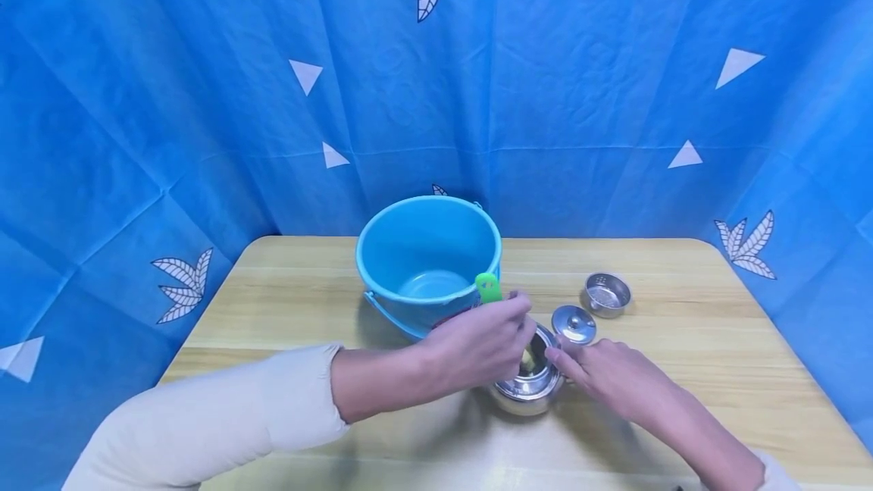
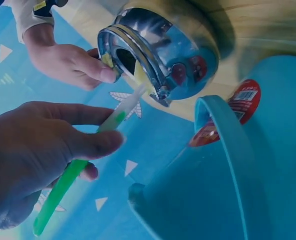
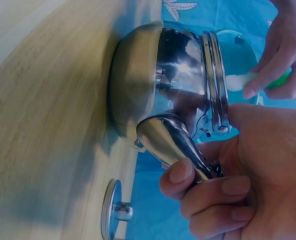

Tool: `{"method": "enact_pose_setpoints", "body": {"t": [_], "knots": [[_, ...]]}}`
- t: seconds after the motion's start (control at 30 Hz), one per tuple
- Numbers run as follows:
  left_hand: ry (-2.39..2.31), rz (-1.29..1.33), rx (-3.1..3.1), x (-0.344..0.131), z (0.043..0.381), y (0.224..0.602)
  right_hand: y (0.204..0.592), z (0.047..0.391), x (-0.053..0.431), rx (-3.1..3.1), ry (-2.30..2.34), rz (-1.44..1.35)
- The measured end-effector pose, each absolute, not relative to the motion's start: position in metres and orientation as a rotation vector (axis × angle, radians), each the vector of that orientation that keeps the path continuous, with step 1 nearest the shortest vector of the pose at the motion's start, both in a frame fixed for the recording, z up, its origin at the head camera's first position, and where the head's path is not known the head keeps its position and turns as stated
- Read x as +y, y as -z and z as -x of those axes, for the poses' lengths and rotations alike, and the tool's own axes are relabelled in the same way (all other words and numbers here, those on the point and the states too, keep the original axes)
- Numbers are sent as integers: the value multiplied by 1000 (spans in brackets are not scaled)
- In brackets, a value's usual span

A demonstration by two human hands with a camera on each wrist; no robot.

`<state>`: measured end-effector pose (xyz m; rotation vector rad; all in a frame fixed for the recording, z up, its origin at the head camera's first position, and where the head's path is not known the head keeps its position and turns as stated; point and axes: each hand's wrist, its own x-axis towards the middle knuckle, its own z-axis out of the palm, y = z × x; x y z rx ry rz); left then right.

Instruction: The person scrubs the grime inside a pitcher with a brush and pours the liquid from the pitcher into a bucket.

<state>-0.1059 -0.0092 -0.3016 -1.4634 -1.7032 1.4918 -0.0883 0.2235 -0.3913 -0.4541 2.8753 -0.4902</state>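
Note:
A shiny metal teapot (image 1: 524, 402) stands lidless on the table with its mouth up. My right hand (image 1: 617, 381) holds it by the spout (image 3: 170, 142), fingers curled around the metal and thumb at the rim. Between thumb and fingers, my left hand (image 1: 477, 343) pinches a green-handled brush (image 2: 70, 182) with a white neck. The brush's yellowish head (image 2: 141, 75) enters the teapot's mouth, and its lower part is hidden inside. In the head view, the green handle end (image 1: 488, 288) sticks up above the left hand.
A blue bucket (image 1: 426, 245) stands just behind the left hand, its handle (image 1: 392, 315) hanging down in front. The metal lid (image 1: 574, 324) lies beyond the right hand. Behind it is a small metal strainer cup (image 1: 607, 295). A blue curtain (image 1: 580, 97) surrounds the wooden table (image 1: 293, 279).

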Motion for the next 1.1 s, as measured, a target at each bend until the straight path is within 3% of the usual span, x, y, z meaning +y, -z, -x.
{"method": "enact_pose_setpoints", "body": {"t": [1.1], "knots": [[-1039,1611,-2094,5,141,308,394,87,222,2887,507,451]]}}
